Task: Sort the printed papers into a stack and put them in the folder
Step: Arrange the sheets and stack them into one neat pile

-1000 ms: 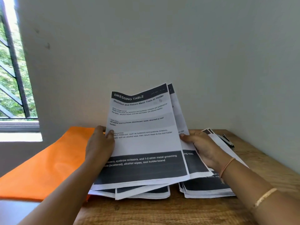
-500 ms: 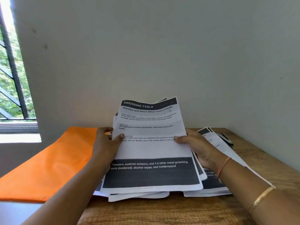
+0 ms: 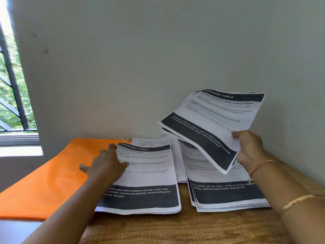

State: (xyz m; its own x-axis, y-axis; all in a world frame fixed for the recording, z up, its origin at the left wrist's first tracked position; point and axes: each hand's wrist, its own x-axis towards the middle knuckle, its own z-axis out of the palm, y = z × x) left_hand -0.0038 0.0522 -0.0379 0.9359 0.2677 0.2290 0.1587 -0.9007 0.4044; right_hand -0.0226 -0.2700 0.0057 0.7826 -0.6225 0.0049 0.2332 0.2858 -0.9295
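on the wooden table [image 3: 175, 228] by the pale wall, the left hand [image 3: 105, 166] lies palm down with its fingers spread and straight, resting on the left edge of the left pile [image 3: 149, 178] of printed papers and gripping nothing. the right hand [image 3: 249, 148] is raised above the table, its fingers curled round the right edge of a bundle of sheets [image 3: 211, 118]. the bundle hangs tilted in the air, its dark footer band sagging, over the far part of the right pile [image 3: 226, 196]. both piles lie face up side by side, each headed "dressing table", with a narrow strip of wood between their near ends. a loose sheet [image 3: 154, 141] of small print shows behind them, partly under both. the orange folder [image 3: 44, 182] lies flat and closed, touching the left pile on its left. an orange thread [image 3: 260, 164] and a gold bangle [image 3: 297, 201] circle the right wrist. a barred window [image 3: 12, 85] stands at far left.
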